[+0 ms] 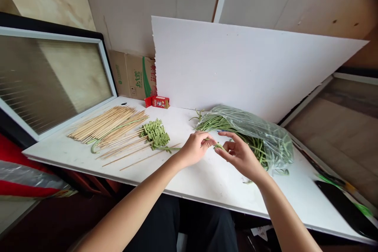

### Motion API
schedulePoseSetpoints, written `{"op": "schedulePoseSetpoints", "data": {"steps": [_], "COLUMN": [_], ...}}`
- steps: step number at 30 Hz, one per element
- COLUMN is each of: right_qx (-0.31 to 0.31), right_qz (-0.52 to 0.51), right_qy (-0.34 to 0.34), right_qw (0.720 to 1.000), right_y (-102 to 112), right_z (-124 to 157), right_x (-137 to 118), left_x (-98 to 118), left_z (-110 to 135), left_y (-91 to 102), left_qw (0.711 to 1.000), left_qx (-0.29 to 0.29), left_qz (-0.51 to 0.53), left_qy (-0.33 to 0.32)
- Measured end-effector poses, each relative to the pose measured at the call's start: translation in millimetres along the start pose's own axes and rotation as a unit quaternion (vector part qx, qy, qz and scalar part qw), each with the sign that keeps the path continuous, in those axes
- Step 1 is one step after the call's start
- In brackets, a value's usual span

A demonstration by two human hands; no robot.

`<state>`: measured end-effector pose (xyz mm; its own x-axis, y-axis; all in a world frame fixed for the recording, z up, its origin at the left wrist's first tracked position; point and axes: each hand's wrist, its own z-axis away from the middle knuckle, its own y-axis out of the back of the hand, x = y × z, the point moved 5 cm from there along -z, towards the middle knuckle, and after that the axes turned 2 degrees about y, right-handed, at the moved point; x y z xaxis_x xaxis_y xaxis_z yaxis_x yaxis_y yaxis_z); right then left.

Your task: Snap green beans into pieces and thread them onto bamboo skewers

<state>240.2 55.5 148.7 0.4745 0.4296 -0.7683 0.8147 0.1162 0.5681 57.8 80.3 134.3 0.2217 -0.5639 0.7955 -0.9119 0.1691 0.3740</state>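
My left hand (193, 149) is closed in a pinch on a green long bean (218, 146) in front of me. One end of a bean trails out on the left side of this hand. My right hand (239, 153) faces it, with the thumb and a bent finger at the bean's other part and the index finger raised. To the left lie skewered pieces of long bean (156, 133), threaded in rows on thin wooden sticks. Behind my right hand, a clear plastic bag (254, 122) holds many whole long beans (218, 121), some spilling out of its mouth.
A spread of bare bamboo skewers (103, 122) lies at the left of the white table (189, 183), one long bean across them. A small red box (161, 102) and a cardboard carton (134, 76) stand behind. A white board (236, 67) leans at the back; a black phone-like object (345, 208) lies right.
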Motion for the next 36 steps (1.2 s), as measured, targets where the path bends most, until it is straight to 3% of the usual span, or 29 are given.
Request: {"op": "schedulePoseSetpoints", "data": {"steps": [3,6,13,18,25,30,33,36], "right_qx": [-0.038,-0.036,0.035,0.092,0.120,0.161,0.144,0.172], "right_qz": [0.076,0.135,0.074,-0.058,-0.176,-0.142,-0.096,-0.048], "right_qy": [-0.019,-0.043,-0.008,-0.031,0.005,0.030,0.052,0.073], "right_qw": [0.996,0.989,0.997,0.994,0.977,0.976,0.984,0.981], "right_y": [5,16,21,4,-11,-8,-6,4], "right_z": [15,32,48,52,54,56,58,63], "right_x": [11,14,30,59,60,60,51,38], "left_x": [-18,-35,-61,-64,-64,-53,-48,-42], "left_z": [13,25,55,69,94,107,109,103], "left_y": [15.4,29.1,25.6,24.7,28.8,22.5,14.8,9.8], "left_qw": [0.998,0.994,0.971,0.948,0.941,0.931,0.931,0.935], "left_qx": [0.050,0.075,0.045,0.054,0.048,0.021,0.000,0.009], "left_qz": [-0.038,-0.083,-0.232,-0.314,-0.335,-0.364,-0.363,-0.349], "left_qy": [0.007,0.014,0.035,0.013,-0.016,-0.022,-0.033,-0.065]}}
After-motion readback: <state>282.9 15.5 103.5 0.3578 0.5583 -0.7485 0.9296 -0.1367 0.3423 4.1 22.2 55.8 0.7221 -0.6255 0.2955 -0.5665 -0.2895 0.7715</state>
